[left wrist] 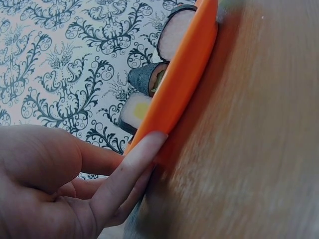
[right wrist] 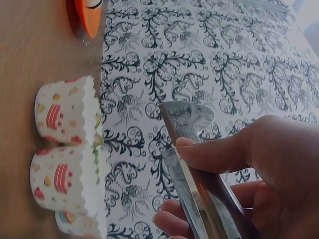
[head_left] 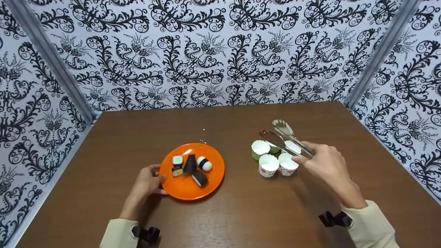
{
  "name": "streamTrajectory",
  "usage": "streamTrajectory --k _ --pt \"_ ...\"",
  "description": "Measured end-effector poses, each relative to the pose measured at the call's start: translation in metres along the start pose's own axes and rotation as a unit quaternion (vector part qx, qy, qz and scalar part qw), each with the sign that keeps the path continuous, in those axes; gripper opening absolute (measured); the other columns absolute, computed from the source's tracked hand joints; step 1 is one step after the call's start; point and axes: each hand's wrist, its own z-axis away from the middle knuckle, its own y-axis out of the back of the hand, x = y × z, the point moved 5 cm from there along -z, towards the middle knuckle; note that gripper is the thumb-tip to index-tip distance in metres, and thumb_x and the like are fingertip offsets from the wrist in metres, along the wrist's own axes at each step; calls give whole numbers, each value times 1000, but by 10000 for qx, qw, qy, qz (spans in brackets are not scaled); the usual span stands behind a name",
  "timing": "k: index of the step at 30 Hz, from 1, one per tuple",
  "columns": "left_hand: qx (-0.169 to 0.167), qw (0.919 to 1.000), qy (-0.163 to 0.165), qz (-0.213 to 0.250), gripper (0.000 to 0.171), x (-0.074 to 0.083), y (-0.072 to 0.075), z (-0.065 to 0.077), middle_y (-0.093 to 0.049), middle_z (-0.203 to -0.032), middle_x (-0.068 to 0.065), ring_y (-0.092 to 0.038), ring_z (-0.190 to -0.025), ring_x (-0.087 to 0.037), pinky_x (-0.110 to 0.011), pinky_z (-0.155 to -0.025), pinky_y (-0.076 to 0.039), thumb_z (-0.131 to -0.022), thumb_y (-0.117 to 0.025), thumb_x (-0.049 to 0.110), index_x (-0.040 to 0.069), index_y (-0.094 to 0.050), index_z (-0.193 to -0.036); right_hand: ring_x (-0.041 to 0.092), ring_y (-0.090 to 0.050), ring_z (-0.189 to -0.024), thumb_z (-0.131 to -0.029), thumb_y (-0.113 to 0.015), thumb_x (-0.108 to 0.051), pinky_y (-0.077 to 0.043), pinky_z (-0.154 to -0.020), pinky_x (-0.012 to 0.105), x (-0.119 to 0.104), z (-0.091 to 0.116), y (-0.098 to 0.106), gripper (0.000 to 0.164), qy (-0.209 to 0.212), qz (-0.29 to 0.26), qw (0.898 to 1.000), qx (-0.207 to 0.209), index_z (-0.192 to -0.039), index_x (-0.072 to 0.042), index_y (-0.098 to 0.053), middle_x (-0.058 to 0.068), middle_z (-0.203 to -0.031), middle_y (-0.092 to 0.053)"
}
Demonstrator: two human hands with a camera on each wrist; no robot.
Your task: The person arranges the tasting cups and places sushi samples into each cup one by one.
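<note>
Metal serving tongs (head_left: 294, 138) extend, arms parted, over a cluster of paper baking cups (head_left: 268, 167) on a brown table (head_left: 237, 213), a person's right hand (head_left: 325, 163) grasping them, its grip curled round the handles. Opposite, the left hand (head_left: 146, 181) holds the edge of an orange plate (head_left: 179, 189) bearing five sushi pieces (head_left: 190, 164). Black scrollwork covers the pale wall (head_left: 193, 62) behind.

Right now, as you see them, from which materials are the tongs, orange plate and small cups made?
Tongs: shiny metal, likely steel, given mirror-like reflections. Orange plate: glossy, probably plastic, perhaps glazed ceramic; a bright highlight shows. Small cups: likely matte printed paper, with thin scalloped rims.
</note>
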Motion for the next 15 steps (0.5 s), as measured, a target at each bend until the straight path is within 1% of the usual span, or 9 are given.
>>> streamTrajectory --k 5,9,13,15 --pt "-27 10000 69 54 49 0 0 0 -53 -129 -32 -68 -73 -17 -34 -56 -63 -98 -56 -2 -8 -43 -145 47 -68 -96 -83 -79 -42 -53 -68 55 -15 1 -1 57 213 -38 9998 5 -130 -12 -68 23 -114 -73" --pt "-41 9999 145 59 49 0 0 1 -53 -130 -31 -68 -73 -17 -35 -57 -64 -99 -55 -1 -7 -42 -146 44 -69 -92 -82 -80 -40 -51 -65 54 -26 2 -3 56 388 -58 9992 2 -129 -12 -69 22 -111 -74" --pt "-83 9997 202 61 49 0 0 2 -51 -132 -31 -68 -73 -18 -35 -58 -64 -99 -54 -1 -6 -41 -146 46 -68 -94 -81 -81 -40 -52 -66 56 -35 3 -5 55 510 24 9987 40 -128 -13 -70 22 -113 -73" --pt "-100 9997 220 87 50 0 0 2 -50 -133 -32 -68 -73 -19 -36 -58 -64 -99 -54 -1 -6 -40 -147 46 -69 -93 -80 -81 -40 -52 -65 57 -41 3 -6 53 587 29 9983 56 -125 -14 -71 21 -111 -74"
